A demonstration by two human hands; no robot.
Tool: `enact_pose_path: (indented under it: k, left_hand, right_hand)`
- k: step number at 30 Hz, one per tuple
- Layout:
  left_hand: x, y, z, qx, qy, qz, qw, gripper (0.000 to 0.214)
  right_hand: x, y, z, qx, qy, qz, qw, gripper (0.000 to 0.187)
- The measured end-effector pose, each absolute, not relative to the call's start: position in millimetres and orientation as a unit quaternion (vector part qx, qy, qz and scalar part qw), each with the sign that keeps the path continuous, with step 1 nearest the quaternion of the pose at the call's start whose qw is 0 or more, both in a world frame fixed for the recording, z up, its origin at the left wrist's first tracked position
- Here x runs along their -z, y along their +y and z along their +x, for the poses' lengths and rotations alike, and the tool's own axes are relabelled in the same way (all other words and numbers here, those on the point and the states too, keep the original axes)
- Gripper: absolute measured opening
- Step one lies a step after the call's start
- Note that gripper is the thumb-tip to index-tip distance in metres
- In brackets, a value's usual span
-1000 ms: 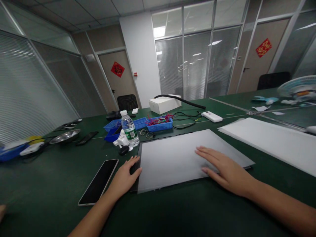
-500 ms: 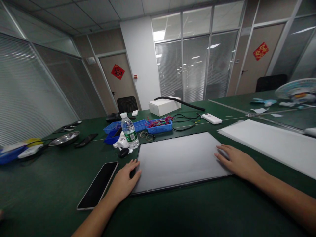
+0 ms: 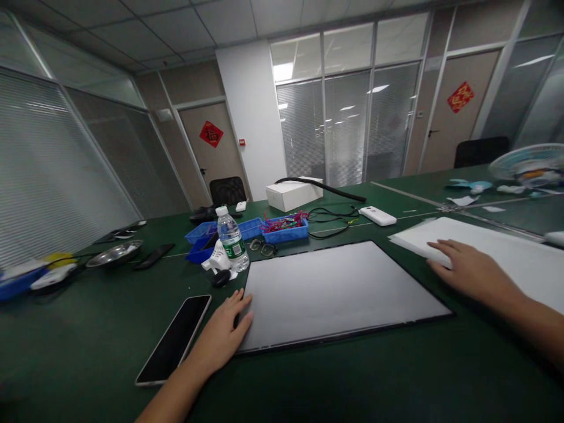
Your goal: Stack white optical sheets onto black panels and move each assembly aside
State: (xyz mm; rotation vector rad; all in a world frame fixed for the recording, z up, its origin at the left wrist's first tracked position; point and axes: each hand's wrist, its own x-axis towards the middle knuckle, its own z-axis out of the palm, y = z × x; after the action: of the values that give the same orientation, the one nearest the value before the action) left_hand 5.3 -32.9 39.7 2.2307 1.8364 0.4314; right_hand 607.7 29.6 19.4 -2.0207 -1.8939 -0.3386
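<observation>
A flat grey panel [image 3: 339, 294] with a thin black border lies on the green table in front of me. My left hand [image 3: 227, 326] rests at the panel's left edge, fingers apart and fingertips on its surface. To the right, a stack of white sheets [image 3: 497, 241] lies at an angle. Over the near left part of that stack is my right hand [image 3: 471, 273], its fingers stretched out and nothing seen in them; whether it touches the sheets I cannot tell. Beside my left forearm lies a phone [image 3: 176, 341], its screen dark.
Behind the panel stand a water bottle [image 3: 232, 241], eyeglasses [image 3: 264, 247], a black mouse [image 3: 220, 278] and a blue tray [image 3: 286, 234] of wires. Farther back are a white box [image 3: 293, 197] and a white power bank [image 3: 378, 215]. A metal dish [image 3: 115, 254] sits left.
My right hand has left the panel's right side and moved right, over the white sheets. My left hand stays at the panel's left edge. The view has tilted up slightly.
</observation>
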Motion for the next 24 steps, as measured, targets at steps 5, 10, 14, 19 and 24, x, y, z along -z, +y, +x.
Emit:
enact_pose_path:
  k: [5,10,14,19,24]
  left_hand:
    - [-47,-40,6,-0.13,0.578,0.799,0.102,0.064]
    - [-51,-42,12,-0.112,0.59,0.793,0.098,0.067]
    - [-55,-43,15,-0.113,0.607,0.782,0.091,0.066]
    - [-58,-45,13,-0.114,0.607,0.782,0.09,0.066]
    - [-59,-45,13,-0.116,0.608,0.779,0.096,0.066]
  right_hand:
    - [-7,34,653,0.019,-0.571,-0.808,0.142,0.083]
    - [-16,27,643,-0.014,-0.576,-0.807,0.128,0.066]
    - [-40,12,616,0.027,-0.575,-0.81,0.111,0.063]
    - [-57,-9,551,0.106,-0.614,-0.776,0.099,0.057]
    - [-43,-38,463,0.184,-0.779,-0.579,0.153,0.043]
